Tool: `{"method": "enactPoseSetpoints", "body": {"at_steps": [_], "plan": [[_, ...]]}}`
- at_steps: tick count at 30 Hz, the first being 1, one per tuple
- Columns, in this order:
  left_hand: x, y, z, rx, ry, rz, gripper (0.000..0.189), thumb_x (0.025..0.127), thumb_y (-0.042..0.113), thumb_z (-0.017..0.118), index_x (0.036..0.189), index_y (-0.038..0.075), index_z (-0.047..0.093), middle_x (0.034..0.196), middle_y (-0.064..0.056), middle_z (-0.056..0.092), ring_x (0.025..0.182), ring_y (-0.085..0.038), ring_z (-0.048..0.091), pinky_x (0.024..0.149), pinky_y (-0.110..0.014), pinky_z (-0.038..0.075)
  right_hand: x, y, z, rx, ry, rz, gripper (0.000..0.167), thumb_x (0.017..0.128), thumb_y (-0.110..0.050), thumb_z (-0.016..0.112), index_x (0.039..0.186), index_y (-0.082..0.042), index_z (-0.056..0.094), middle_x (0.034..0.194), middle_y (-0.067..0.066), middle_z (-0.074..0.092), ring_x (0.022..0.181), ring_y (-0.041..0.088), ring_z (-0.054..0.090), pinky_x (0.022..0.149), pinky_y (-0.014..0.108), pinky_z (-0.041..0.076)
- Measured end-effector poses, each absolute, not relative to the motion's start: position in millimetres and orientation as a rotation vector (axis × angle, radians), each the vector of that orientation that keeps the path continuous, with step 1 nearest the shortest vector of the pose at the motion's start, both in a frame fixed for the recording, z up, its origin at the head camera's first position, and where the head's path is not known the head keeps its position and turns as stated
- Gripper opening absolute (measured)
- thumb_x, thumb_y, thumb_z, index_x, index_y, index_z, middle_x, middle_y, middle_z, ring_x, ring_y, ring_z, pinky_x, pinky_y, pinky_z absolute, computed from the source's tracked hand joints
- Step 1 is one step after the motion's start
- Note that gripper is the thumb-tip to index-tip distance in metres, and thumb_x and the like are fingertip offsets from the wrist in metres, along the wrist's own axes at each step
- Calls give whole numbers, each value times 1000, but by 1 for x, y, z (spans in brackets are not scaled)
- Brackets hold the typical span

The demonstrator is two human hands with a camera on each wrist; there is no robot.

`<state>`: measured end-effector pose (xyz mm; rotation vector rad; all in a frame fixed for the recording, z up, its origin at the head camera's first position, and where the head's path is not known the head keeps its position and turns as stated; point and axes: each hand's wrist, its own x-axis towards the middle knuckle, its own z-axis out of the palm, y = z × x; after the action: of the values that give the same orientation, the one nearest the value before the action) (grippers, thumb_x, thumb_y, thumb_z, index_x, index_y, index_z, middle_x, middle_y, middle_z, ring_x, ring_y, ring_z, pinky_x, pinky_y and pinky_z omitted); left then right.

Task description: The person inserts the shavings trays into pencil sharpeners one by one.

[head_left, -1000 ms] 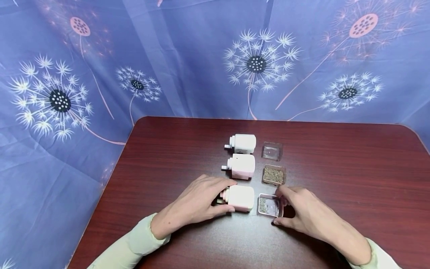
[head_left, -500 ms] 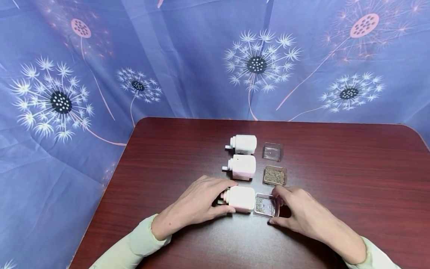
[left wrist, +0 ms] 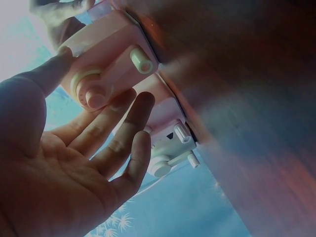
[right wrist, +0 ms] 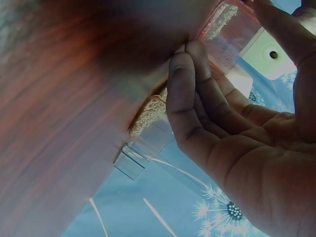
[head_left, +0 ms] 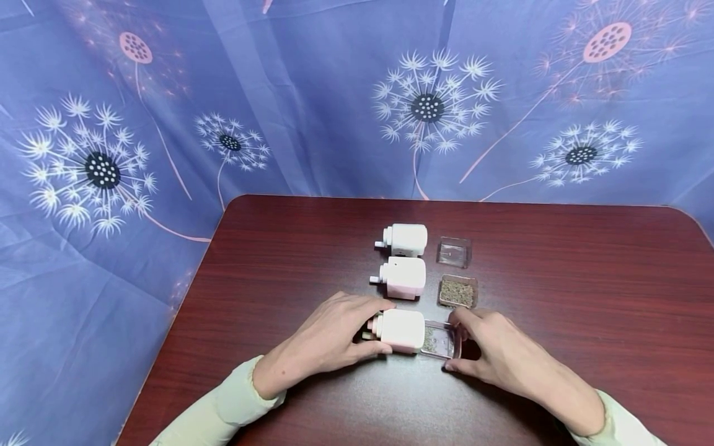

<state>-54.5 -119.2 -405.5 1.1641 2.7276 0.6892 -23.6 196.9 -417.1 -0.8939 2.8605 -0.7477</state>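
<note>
Inside right grip (head_left: 502,347): clear tray (head_left: 442,342), outer end pinched; left grip (head_left: 331,328) holds pink box (head_left: 401,329).

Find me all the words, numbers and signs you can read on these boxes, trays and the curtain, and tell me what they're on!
No word, brand, number or sign can be read anywhere.
Nearest pink box: tiny specks around its round knob, too small to read.
Clear tray beside it: faint marks, too blurred to tell if they are letters.
Curtain: just flower pictures, no writing I can see.
</note>
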Motion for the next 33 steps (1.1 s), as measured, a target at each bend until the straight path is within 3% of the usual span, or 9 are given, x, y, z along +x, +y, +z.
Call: {"method": "enactPoseSetpoints", "body": {"at_steps": [33], "plan": [[-55, -119, -406, 1154, 2724, 709, 64, 93, 57, 77, 145, 23, 60, 131, 7, 71, 120, -7, 66, 97, -38, 54, -26, 186, -423, -925, 2885, -797, 57, 73, -37, 99, 110, -12, 64, 88, -10, 60, 77, 5, 58, 63, 29, 53]]}}
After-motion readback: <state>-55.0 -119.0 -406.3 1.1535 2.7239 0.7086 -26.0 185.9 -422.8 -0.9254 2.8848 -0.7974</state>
